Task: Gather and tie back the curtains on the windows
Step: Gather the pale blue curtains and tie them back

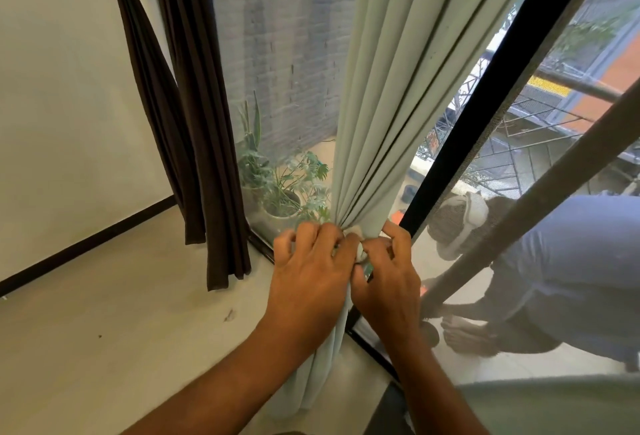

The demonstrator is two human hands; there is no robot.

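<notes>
floor: pale, smooth, few dark specks. green curtain hem seems to reach it; brown curtain hangs just short, near the corner.

2 curtains, 2 hands, 2 plants

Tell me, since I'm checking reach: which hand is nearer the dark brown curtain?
Left. The left hand grips the pale green curtain on the side toward the dark brown curtain; the right hand grips the gather further from it.
</notes>
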